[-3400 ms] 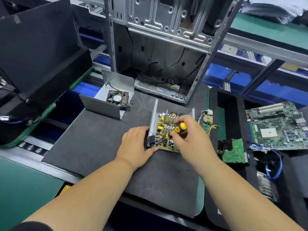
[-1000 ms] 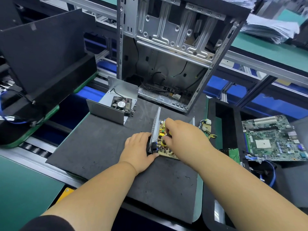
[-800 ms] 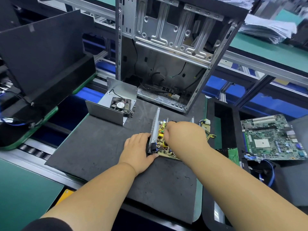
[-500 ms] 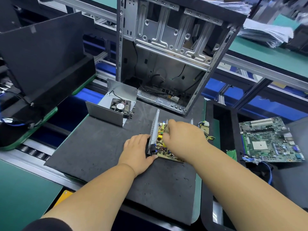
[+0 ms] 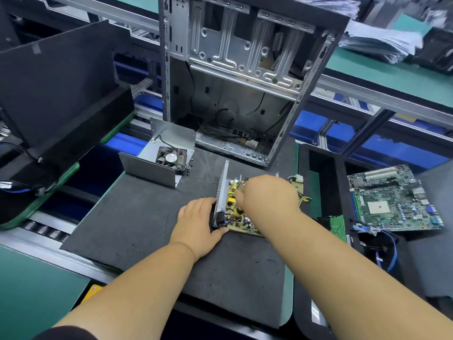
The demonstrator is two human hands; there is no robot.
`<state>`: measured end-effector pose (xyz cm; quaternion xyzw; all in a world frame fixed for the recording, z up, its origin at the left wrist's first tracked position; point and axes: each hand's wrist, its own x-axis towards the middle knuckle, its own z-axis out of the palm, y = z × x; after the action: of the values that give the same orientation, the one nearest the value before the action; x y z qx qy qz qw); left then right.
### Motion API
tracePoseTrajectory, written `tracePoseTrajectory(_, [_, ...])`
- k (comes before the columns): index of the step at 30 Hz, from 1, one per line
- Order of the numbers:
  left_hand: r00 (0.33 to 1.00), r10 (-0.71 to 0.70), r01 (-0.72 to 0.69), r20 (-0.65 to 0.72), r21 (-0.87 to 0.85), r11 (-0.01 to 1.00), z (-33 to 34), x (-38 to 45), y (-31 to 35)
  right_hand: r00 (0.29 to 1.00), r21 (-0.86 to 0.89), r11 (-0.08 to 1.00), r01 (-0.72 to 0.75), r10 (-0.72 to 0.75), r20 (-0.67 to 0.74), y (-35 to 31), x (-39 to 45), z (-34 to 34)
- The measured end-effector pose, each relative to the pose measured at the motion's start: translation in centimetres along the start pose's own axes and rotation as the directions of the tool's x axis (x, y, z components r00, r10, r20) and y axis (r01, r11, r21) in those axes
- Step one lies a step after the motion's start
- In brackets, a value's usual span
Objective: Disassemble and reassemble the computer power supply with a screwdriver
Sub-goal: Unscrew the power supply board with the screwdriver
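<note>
The opened power supply lies on a black mat (image 5: 137, 217). Its metal side wall (image 5: 221, 190) stands upright beside the exposed circuit board (image 5: 236, 218). My left hand (image 5: 196, 224) grips that wall, thumb at its near corner. My right hand (image 5: 267, 195) hovers over the board, back facing up and fingers curled down among the components. The screwdriver is hidden under it. The removed cover (image 5: 149, 169) with its fan (image 5: 171, 158) sits at the mat's far left, with small screws (image 5: 188, 168) beside it.
An empty computer case (image 5: 245, 69) stands upright just behind the power supply. A motherboard (image 5: 392, 197) and a small green card (image 5: 338, 227) lie to the right beyond a black tray wall. A black panel (image 5: 56, 77) leans at the left.
My right hand, which showed a yellow-handled screwdriver 3.4 s ago, has turned palm down over the board and now hides it. The left hand has kept its grip. The view shifted slightly.
</note>
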<state>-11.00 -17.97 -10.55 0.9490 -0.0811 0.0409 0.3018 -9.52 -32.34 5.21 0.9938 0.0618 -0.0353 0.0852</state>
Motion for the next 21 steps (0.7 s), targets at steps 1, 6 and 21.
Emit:
tracePoseTrajectory(1, [1.000, 0.000, 0.000, 0.001, 0.002, 1.000, 0.0, 0.0, 0.0, 1.000, -0.022, 1.000, -0.020, 0.020, -0.002, 0.0, -0.1, 0.1])
tracePoseTrajectory(6, [1.000, -0.002, 0.002, 0.003, 0.011, 1.000, 0.1, 0.0, 0.0, 0.998, 0.111, 0.992, 0.061, -0.059, -0.022, 0.0, -1.0, 0.2])
tracePoseTrajectory(21, [1.000, -0.002, 0.002, 0.006, 0.015, 1.000, -0.1, 0.0, 0.2, 0.992, 0.045, 0.997, 0.058, -0.053, -0.112, -1.2, -1.4, 0.9])
